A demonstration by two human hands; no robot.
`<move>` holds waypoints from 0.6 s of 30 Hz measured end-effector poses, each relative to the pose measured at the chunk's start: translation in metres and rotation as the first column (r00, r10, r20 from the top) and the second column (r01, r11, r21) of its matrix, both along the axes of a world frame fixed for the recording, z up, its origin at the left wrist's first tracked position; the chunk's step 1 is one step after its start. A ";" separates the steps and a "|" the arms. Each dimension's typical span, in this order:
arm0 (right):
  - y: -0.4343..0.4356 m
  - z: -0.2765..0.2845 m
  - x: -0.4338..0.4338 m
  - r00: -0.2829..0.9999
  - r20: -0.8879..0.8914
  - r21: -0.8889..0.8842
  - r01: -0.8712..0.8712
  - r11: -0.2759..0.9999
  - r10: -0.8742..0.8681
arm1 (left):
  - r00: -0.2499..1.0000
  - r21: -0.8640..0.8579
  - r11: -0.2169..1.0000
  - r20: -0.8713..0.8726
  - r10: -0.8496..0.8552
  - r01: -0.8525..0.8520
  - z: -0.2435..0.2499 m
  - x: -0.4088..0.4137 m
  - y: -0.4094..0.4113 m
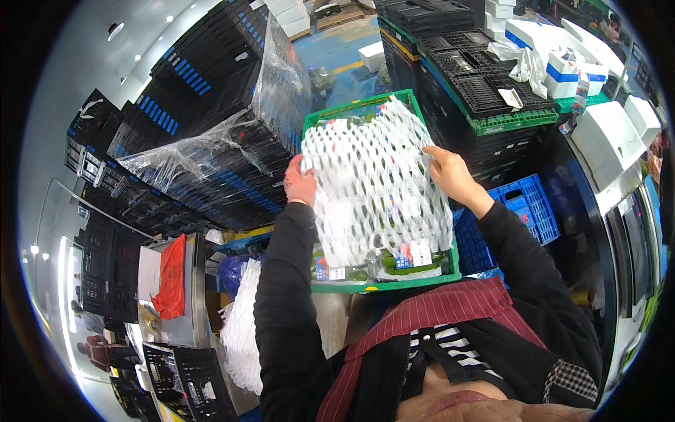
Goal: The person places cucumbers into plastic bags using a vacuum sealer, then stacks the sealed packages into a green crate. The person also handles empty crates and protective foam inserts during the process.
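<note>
A green plastic crate stands before me, filled with wrapped packs of green vegetables that bear labels. White foam netting lies over most of the packs; they show at its near and far edges and through its holes. My left hand, in a reddish glove, is at the netting's left edge, its thumb and fingers around that edge. My right hand, bare, touches the netting's right edge with its index finger extended; whether it pinches the netting cannot be made out.
Stacked black crates under clear film rise at the left. More black crates with a green one stand ahead right. A blue crate is by my right arm, white foam boxes beyond. White netting hangs at lower left.
</note>
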State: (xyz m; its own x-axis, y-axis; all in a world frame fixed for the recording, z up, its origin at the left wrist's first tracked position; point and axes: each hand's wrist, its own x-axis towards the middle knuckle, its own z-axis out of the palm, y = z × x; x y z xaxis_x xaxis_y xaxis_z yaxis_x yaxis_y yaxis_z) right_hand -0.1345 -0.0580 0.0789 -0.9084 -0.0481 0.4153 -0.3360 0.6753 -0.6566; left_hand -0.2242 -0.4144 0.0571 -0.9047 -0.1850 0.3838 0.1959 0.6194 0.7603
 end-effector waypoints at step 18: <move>0.005 0.050 -0.019 0.912 -0.408 -0.080 -0.077 0.994 0.038 | 0.986 0.002 0.998 -0.156 -0.061 0.062 0.047 -0.044 -0.034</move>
